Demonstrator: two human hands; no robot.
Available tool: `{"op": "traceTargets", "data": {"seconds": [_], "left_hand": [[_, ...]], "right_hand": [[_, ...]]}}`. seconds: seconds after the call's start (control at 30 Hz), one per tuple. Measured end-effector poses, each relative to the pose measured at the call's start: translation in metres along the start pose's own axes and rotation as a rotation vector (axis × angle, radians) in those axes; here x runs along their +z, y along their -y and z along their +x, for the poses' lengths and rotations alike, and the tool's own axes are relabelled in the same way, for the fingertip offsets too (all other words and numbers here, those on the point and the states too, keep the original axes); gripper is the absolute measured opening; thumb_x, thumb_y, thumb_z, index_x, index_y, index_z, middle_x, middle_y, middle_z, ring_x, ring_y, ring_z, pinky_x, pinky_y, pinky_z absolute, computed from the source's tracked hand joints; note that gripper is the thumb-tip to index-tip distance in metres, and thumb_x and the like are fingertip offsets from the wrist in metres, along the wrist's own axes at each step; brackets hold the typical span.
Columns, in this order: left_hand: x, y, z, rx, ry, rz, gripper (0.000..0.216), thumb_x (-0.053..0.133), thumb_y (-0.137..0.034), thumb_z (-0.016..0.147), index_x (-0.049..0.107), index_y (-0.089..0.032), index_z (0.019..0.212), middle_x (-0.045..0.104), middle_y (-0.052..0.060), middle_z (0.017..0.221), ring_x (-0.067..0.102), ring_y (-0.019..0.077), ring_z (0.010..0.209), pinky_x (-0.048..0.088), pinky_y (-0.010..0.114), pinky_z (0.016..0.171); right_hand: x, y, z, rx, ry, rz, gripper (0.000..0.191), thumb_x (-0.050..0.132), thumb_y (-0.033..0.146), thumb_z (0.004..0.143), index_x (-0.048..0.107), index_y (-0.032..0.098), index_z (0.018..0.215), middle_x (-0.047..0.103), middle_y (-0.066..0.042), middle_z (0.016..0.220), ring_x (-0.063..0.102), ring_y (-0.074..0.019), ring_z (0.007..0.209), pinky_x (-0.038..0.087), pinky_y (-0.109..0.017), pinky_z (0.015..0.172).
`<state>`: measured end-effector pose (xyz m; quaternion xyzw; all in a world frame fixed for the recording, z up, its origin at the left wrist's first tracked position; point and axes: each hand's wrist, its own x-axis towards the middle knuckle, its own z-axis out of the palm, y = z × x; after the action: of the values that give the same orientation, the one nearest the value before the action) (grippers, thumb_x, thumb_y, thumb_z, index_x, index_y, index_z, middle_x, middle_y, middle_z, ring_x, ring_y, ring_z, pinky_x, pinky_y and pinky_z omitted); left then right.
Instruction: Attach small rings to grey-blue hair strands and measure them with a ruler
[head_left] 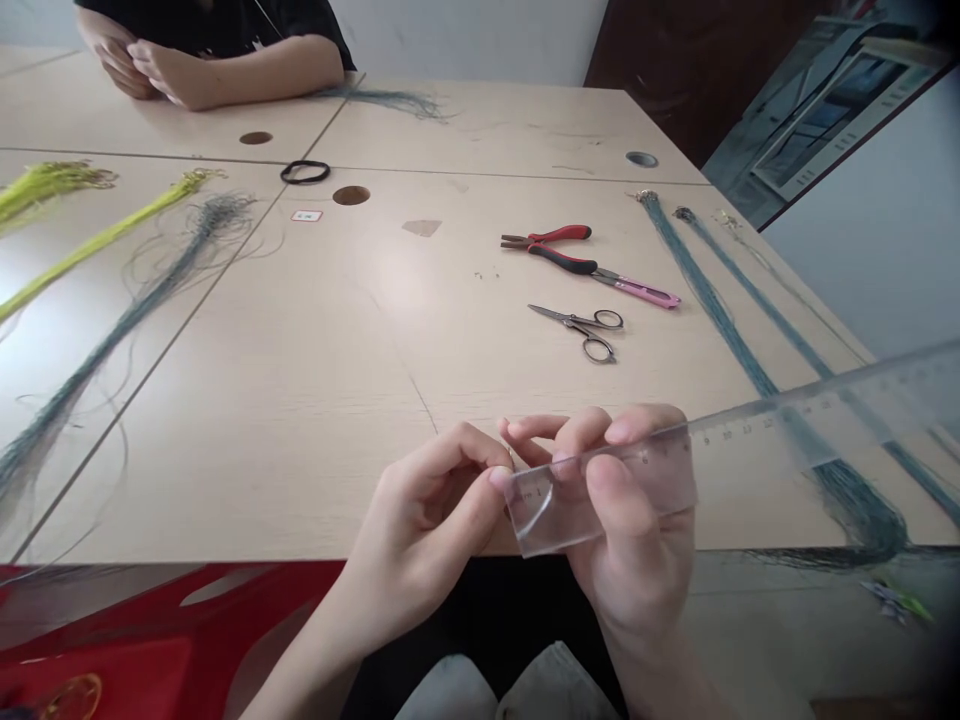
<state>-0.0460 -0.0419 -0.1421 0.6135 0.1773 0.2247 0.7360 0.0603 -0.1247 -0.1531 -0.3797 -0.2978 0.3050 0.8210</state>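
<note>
My right hand [637, 520] grips a clear plastic ruler [757, 425], thumb in front and fingers behind. The ruler slants up to the right, with its low-number end near the middle of the view. At that end my left hand [427, 510] is closed in a pinch, thumb and forefinger against the ruler's corner. A tiny metallic glint shows by those fingertips; what they hold is too small to make out. Past the hands lie small scissors [574, 322], red-and-black pliers [551, 248] and a pink-handled cutting tool [637, 288] on the table.
Blue-grey thread bundles [701, 270] lie on the right, partly beneath the ruler. Another blue-grey bundle [142, 310] and yellow-green cord bundles [105, 238] lie on the left. A black band [305, 172] rests near a table hole [351, 195]. Another person's forearms [225, 82] rest across the table.
</note>
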Motion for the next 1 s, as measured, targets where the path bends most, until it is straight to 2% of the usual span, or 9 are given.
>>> {"op": "traceTargets", "data": {"seconds": [0.1,0.2,0.37,0.77,0.87,1.0], "left_hand": [[0.0,0.0008,-0.0004,0.014,-0.002,-0.004,0.016,0.049,-0.02,0.095,0.054,-0.017,0.08,0.059,-0.001,0.078,0.053,0.0074,0.071,0.044,0.015,0.062],[0.0003,0.001,-0.0002,0.038,0.024,-0.054,0.015,0.048,-0.019,0.095,0.055,-0.018,0.082,0.063,-0.001,0.089,0.054,0.0057,0.073,0.044,0.012,0.064],[0.0001,0.0019,-0.0001,0.035,0.022,-0.065,0.014,0.049,-0.02,0.095,0.056,-0.019,0.084,0.065,-0.002,0.098,0.052,0.0033,0.069,0.042,0.008,0.058],[0.0004,0.0023,-0.0018,0.063,0.064,-0.151,0.014,0.046,-0.017,0.096,0.057,-0.018,0.087,0.061,-0.003,0.085,0.05,0.0021,0.068,0.045,0.006,0.065],[0.0005,0.0032,-0.0018,0.071,0.06,-0.162,0.014,0.046,-0.016,0.096,0.058,-0.018,0.088,0.064,-0.003,0.092,0.054,0.0022,0.072,0.047,0.007,0.07],[0.0005,0.0034,-0.002,0.087,0.054,-0.16,0.013,0.047,-0.016,0.096,0.058,-0.017,0.088,0.066,-0.002,0.1,0.057,0.0021,0.076,0.046,0.005,0.067]], "right_hand": [[-0.0007,0.0025,0.0004,0.008,0.005,-0.018,0.016,0.054,0.016,0.091,0.049,0.029,0.099,0.063,0.004,0.077,0.067,-0.0208,0.092,0.053,-0.047,0.084],[-0.0005,0.0045,0.0011,0.035,0.021,-0.031,0.016,0.053,0.014,0.09,0.049,0.027,0.099,0.066,0.004,0.075,0.069,-0.0184,0.084,0.056,-0.042,0.078],[0.0012,0.0031,0.001,0.066,0.012,0.0,0.016,0.051,0.013,0.091,0.05,0.026,0.1,0.067,0.004,0.076,0.069,-0.0178,0.086,0.057,-0.04,0.076],[0.0059,0.0049,-0.0001,0.106,-0.033,-0.008,0.015,0.049,0.015,0.091,0.05,0.028,0.098,0.068,0.003,0.074,0.069,-0.0197,0.086,0.058,-0.038,0.07],[0.0064,0.0047,-0.0012,0.094,-0.044,0.011,0.015,0.047,0.014,0.091,0.049,0.027,0.097,0.068,0.003,0.073,0.069,-0.0197,0.084,0.058,-0.039,0.071],[0.0051,0.0042,-0.003,0.101,-0.012,0.032,0.015,0.048,0.016,0.091,0.05,0.029,0.099,0.068,0.003,0.075,0.068,-0.0201,0.087,0.057,-0.039,0.071]]}}
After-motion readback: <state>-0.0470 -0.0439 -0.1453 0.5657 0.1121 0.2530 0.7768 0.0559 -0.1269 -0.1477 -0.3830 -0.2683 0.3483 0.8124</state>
